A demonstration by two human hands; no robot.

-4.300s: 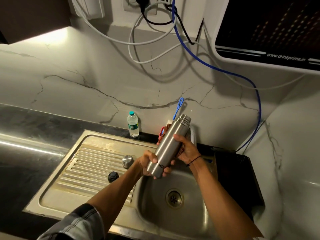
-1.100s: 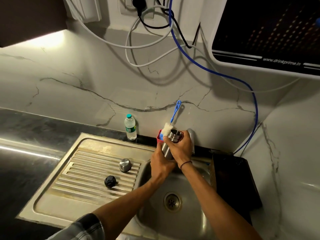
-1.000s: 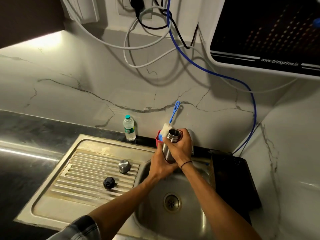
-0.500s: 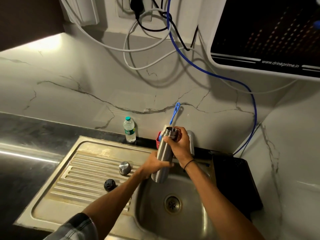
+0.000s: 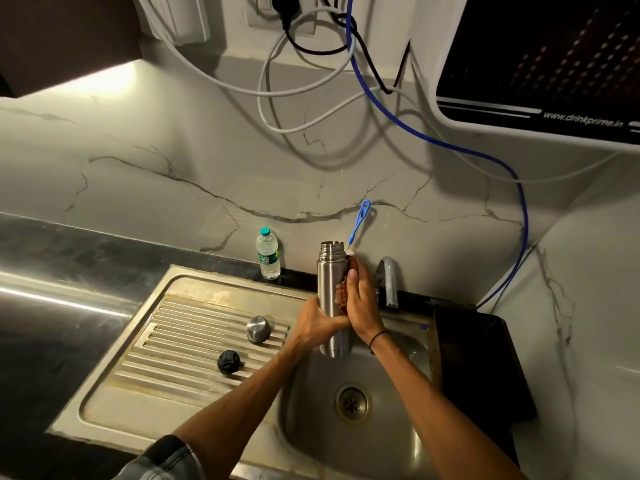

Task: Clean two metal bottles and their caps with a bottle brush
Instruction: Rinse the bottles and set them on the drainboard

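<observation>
The uncapped steel bottle (image 5: 331, 299) stands upright over the sink (image 5: 349, 441). The left hand (image 5: 317, 323) grips its lower body; the right hand (image 5: 360, 303) presses a brown scrubber (image 5: 343, 296) against its side. Two caps (image 5: 258, 329) lie on the drainboard left of the bottle, on a dark desk (image 5: 52, 271) under a marble wall.

A small plastic water bottle (image 5: 268, 252) stands by the far wall. A tap (image 5: 388, 278) is right of it. Wires (image 5: 294, 95) hang above.
</observation>
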